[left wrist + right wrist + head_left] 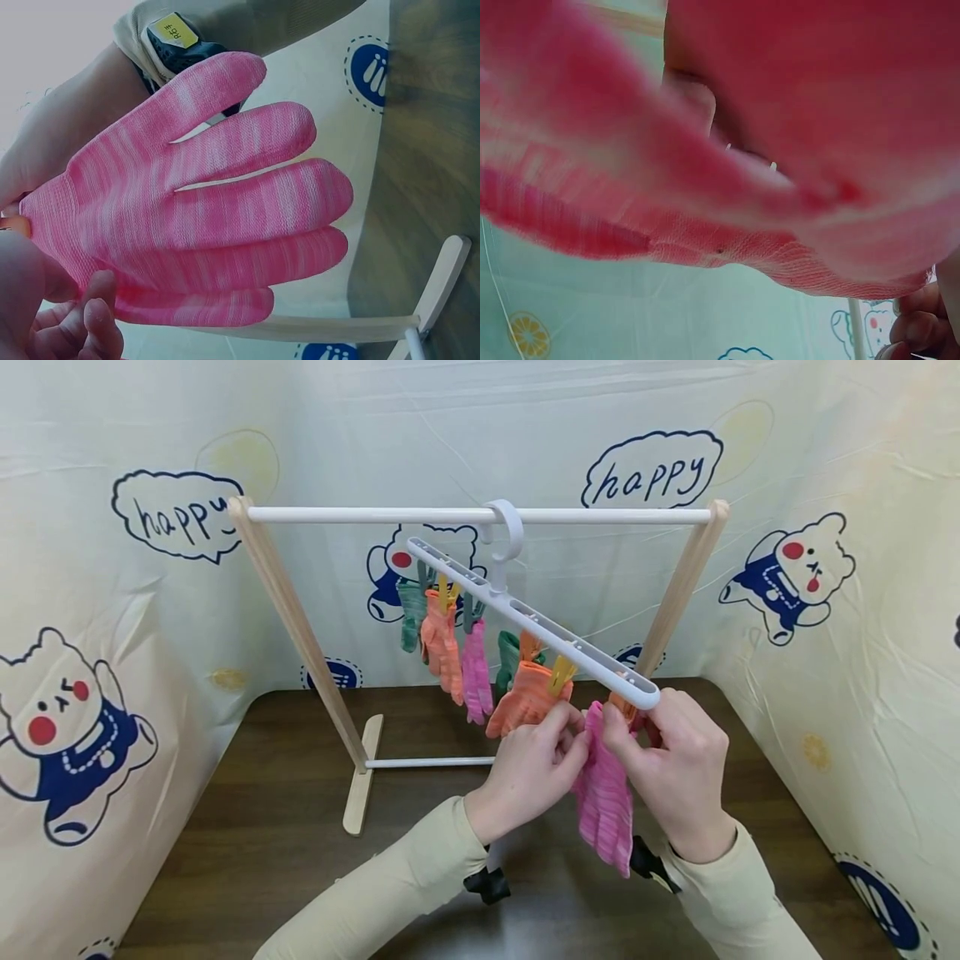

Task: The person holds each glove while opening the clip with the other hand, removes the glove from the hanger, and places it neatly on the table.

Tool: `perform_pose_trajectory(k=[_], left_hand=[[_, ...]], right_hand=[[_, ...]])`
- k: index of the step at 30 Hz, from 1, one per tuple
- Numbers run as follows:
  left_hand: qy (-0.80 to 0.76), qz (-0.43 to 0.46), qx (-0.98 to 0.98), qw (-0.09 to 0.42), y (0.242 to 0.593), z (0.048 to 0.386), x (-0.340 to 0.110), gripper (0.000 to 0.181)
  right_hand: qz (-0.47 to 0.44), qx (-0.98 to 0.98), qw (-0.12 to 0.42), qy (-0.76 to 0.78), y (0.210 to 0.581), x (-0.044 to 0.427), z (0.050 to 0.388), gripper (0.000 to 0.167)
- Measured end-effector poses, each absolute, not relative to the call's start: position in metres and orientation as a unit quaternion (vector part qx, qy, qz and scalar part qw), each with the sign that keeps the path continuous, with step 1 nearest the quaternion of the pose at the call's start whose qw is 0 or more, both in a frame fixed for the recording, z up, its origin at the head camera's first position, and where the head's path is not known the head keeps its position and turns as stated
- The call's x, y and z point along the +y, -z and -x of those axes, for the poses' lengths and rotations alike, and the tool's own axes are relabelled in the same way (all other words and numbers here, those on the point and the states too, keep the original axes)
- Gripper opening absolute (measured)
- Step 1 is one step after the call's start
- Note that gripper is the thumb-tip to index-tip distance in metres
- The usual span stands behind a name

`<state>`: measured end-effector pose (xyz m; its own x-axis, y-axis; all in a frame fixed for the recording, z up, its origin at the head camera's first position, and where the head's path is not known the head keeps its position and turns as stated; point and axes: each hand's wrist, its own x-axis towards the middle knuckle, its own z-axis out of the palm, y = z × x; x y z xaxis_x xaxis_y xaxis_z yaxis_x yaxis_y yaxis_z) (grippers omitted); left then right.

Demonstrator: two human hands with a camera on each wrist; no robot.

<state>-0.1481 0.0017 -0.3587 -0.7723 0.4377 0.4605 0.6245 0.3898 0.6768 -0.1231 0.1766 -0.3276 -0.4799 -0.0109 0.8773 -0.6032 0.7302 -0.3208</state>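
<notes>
A pink striped knit glove (606,802) hangs fingers-down at the near right end of a white clip hanger (551,633). My left hand (528,764) pinches the side of its cuff with thumb and fingers. Right above the cuff, my right hand (678,760) pinches an orange clip (622,703) under the hanger's end; its jaws are mostly hidden. In the left wrist view the glove (202,187) is spread flat, with left fingers (97,315) at its cuff. Blurred pink fabric (840,82) fills most of the right wrist view.
The hanger's hook (512,531) sits over the white top rod (375,516) of a wooden-legged rack (300,627). Along the hanger hang an orange glove (528,697) on a yellow clip (561,675), another pink glove (477,672) and green ones. A dark wooden table (255,843) lies below.
</notes>
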Motion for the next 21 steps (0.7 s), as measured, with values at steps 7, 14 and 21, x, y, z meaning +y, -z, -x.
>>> perform_pose_trajectory(k=[7,14,21], left_hand=[[0.447,0.321,-0.828,0.107,0.3599,0.1474,-0.0004,0.012],[0.436,0.323,-0.833,0.107,0.3625,0.1463,-0.0035,0.013],[0.434,0.330,-0.832,0.100,0.3681,0.1422,-0.0081,0.010]], right_hand=[[-0.185,-0.798,0.483,-0.309,0.3253,0.1732,0.1239,0.050],[-0.175,-0.797,0.481,-0.319,0.3249,0.1723,0.1228,0.055],[-0.178,-0.797,0.483,-0.316,0.3259,0.1723,0.1233,0.053]])
